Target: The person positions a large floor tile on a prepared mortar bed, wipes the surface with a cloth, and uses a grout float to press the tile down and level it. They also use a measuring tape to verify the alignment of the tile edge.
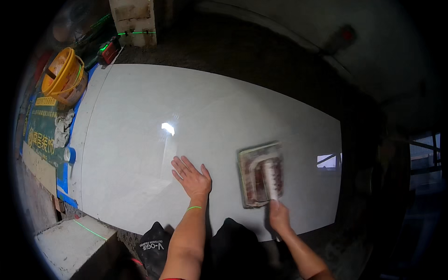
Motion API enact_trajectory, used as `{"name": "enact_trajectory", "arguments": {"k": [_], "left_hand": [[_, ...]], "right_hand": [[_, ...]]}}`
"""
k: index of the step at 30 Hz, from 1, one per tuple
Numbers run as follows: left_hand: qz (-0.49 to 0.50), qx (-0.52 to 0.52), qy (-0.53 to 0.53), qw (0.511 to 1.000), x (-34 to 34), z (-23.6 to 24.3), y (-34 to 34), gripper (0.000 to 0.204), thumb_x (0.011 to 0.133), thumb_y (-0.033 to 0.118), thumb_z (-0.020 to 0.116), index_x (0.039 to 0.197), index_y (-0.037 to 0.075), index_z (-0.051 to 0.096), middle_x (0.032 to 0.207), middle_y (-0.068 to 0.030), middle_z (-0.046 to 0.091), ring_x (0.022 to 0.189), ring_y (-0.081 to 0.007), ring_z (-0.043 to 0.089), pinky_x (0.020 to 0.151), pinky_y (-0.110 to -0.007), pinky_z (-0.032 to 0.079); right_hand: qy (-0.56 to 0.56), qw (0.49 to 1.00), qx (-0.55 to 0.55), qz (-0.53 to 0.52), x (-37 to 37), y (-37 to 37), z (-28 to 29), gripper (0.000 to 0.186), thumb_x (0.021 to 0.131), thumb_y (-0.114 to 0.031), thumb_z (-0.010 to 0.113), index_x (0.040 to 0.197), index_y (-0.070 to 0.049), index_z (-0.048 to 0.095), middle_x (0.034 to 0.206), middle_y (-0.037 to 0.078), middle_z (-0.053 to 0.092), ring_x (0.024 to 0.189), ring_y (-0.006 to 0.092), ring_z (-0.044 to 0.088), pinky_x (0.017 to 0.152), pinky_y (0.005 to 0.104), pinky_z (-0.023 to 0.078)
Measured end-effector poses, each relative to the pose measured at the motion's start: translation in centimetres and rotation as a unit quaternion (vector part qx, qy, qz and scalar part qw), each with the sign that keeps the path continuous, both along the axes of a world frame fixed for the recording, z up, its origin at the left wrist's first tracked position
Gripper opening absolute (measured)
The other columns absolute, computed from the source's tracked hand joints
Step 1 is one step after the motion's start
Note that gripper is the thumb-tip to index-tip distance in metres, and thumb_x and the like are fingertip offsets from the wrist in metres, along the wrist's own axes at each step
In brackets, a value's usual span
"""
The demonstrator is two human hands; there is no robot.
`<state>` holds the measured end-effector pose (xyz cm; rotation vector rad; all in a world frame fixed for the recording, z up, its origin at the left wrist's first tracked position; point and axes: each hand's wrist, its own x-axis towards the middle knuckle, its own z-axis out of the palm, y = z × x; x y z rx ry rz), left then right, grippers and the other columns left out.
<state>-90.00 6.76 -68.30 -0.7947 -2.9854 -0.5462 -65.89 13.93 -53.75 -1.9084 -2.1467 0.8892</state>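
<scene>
A large, glossy light-grey floor tile (135, 107) stretches out before me. My left hand (192, 178) rests palm down on it near the middle, fingers spread and holding nothing. Closed around a pale handle, my right hand (279, 217) grips a tile beater (248, 179), a rectangular plate with worn, reddish-brown patches. The beater is over the right part of the tile and smeared by motion. Whether its underside touches the tile I cannot tell.
At the far left stand a yellow bucket (66, 79) and a red laser level (109, 51). A crumpled cloth (63, 128) and a blue tape roll (69, 155) lie along the left edge. A pale block (77, 242) sits near left. Dark rough floor (224, 65) borders the far side.
</scene>
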Motion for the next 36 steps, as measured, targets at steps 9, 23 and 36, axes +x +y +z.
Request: {"name": "enact_trajectory", "arguments": {"k": [9,23,36], "left_hand": [[0.001,-0.018,-0.039,0.999,0.2,0.8,-0.4,0.074,0.099,0.037,0.043,0.152,-0.009,0.018,0.16,-0.0294,0.009,0.151,-0.0405,0.005,0.121,-0.052,0.004],[-0.016,-0.03,-0.026,0.999,-1.3,0.5,-0.8,0.078,0.099,0.043,0.041,0.153,-0.007,0.017,0.161,-0.0261,0.01,0.151,-0.0379,0.005,0.122,-0.05,0.005],[-0.01,-0.163,0.02,0.986,-1.1,-0.9,0.3,0.079,0.1,0.052,0.036,0.154,-0.002,0.017,0.161,-0.0234,0.016,0.151,-0.0362,0.011,0.121,-0.05,0.009]], "right_hand": [[0.217,0.961,-0.164,-0.048,5.3,1.9,12.7,0.053,0.104,-0.052,0.037,0.083,-0.005,0.05,0.058,-0.001,0.042,0.044,0.0078,0.039,0.039,0.0266,0.033],[0.249,0.886,-0.368,-0.133,7.5,-0.7,9.1,0.055,0.101,-0.058,0.041,0.082,-0.008,0.051,0.056,-0.003,0.039,0.043,0.0065,0.035,0.039,0.0246,0.03],[0.127,0.912,-0.26,-0.29,23.0,0.4,-1.2,0.062,0.103,-0.056,0.038,0.072,-0.005,0.055,0.058,0.008,0.051,0.049,0.0219,0.053,0.048,0.0349,0.041]]}}
